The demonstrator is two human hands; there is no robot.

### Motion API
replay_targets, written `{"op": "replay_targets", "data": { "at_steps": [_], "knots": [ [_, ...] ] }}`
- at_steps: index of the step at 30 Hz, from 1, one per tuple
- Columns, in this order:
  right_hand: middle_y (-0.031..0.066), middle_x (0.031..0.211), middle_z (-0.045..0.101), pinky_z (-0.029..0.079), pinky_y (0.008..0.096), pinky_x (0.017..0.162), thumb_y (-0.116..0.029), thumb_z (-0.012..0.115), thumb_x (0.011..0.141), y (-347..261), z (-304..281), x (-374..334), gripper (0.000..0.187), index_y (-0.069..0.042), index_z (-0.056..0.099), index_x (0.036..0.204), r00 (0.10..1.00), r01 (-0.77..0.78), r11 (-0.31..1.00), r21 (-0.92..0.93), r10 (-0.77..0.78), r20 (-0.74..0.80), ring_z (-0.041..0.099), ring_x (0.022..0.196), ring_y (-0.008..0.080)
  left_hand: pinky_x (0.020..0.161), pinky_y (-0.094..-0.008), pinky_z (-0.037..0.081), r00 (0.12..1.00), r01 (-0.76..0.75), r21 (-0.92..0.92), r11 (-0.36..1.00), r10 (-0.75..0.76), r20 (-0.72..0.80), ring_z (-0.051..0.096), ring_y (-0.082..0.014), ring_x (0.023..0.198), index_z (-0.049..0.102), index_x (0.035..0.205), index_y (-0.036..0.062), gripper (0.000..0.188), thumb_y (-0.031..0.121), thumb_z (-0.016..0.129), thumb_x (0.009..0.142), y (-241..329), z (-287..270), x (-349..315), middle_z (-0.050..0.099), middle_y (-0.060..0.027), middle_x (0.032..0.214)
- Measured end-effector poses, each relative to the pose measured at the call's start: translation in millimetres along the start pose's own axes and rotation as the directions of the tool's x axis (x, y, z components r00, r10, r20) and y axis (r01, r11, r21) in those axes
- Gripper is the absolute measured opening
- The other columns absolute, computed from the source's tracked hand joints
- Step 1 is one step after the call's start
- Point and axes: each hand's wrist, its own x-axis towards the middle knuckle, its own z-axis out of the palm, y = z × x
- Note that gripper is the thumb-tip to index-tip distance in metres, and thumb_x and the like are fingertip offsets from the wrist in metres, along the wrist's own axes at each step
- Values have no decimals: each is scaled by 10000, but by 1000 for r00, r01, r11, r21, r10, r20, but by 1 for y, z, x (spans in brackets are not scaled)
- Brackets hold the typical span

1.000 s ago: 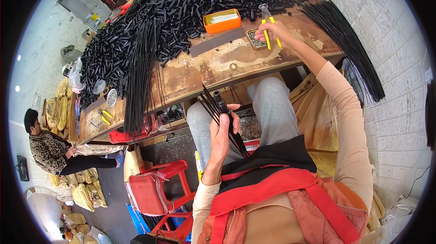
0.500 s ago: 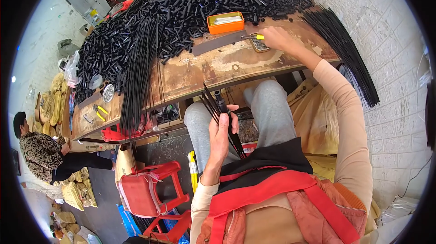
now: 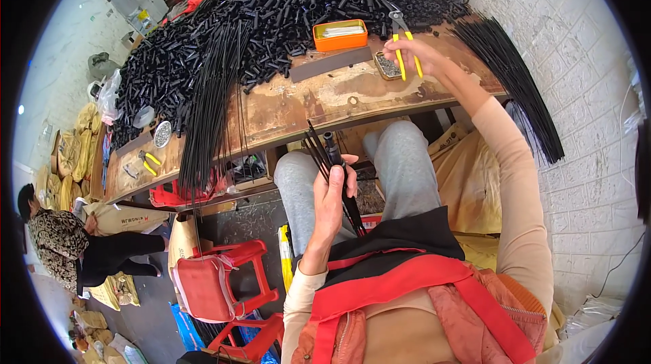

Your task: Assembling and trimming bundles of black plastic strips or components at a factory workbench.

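My left hand (image 3: 331, 194) is closed over my lap around several thin black rods (image 3: 316, 147) and a dark tubular piece (image 3: 331, 147). The lower ends of the rods come out beneath my palm. Over the right part of the bench, my right hand (image 3: 422, 56) has hold of yellow-handled pliers (image 3: 395, 19). Their metal head points away from me and the two handles spread toward me. A small tray of tiny metal bits (image 3: 388, 66) sits just left of that hand.
A heap of black tubular parts (image 3: 291, 11) covers the back of the wooden bench (image 3: 305, 101). Black rod bundles (image 3: 213, 93) overhang its front. An orange box (image 3: 339, 44), a flat dark bar (image 3: 331, 66) and other pliers (image 3: 149, 162) lie on it. A red stool (image 3: 207, 286) and a person (image 3: 57, 238) are at left.
My right hand has turned the pliers from pointing left by the small tray to pointing away, and shifted slightly right. My left hand stays put. The person at left has shifted.
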Motion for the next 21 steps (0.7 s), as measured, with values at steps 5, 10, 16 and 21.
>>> {"op": "replay_targets", "data": {
  "at_steps": [5,10,16,21],
  "knots": [
    [51,932,651,522,235,673,-184,648,902,28,64,-79,199,-41,588,1026,985,-46,963,267,-1,175,640,793,120,561,-263,378,1000,-1,46,999,1,-6,403,-97,599,527,1145,-30,483,421,409,1018,3,-3,-1,445,-9,704],
    [26,892,567,473,272,668,-177,618,921,62,125,-144,186,-42,558,1035,950,-50,968,246,-30,310,567,791,115,577,-272,369,997,-38,5,999,38,64,391,-106,604,440,1288,-31,652,544,367,988,6,-5,0,429,-12,729],
    [38,865,572,455,257,653,-222,615,936,89,163,-183,233,-16,554,1028,962,71,968,239,-129,239,597,751,127,564,-251,369,994,-11,71,997,3,109,437,-101,629,364,1385,-64,841,650,344,942,7,7,3,455,-6,714],
    [61,835,599,438,245,640,-224,599,947,82,172,-192,257,2,548,1059,963,113,964,240,-166,214,647,707,152,540,-227,352,991,-36,126,991,19,130,445,-94,635,364,1364,-109,900,680,296,937,8,10,2,463,-1,697]
  ]
}}
